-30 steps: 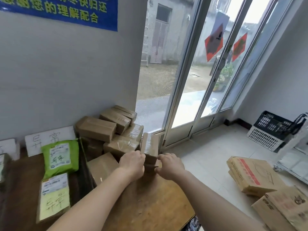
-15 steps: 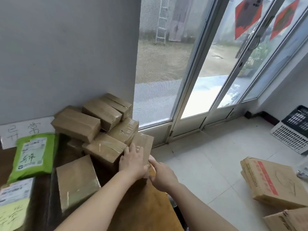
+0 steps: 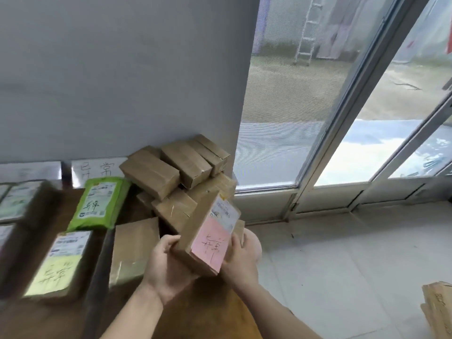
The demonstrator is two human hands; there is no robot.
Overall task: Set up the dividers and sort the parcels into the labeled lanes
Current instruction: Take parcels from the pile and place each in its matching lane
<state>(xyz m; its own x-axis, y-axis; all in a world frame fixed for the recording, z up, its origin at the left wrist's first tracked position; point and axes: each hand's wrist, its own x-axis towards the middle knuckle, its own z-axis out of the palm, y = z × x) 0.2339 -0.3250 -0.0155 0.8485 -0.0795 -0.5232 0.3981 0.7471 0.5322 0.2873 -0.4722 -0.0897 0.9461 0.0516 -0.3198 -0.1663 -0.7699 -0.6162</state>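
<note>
Both hands grip one parcel above the tabletop: my left hand cups its lower left edge, my right hand clamps its right side. Its pink handwritten slip faces me. Beyond it, brown parcels are heaped against the grey wall; a green mailer lies left.

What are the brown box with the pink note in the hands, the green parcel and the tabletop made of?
The brown box with the pink note, held between the left hand and right hand, looks like cardboard under glossy clear tape; its note looks like matte paper. The green parcel seems a soft plastic mailer, slightly wrinkled. The tabletop looks like brown wood, maybe veneer.
</note>
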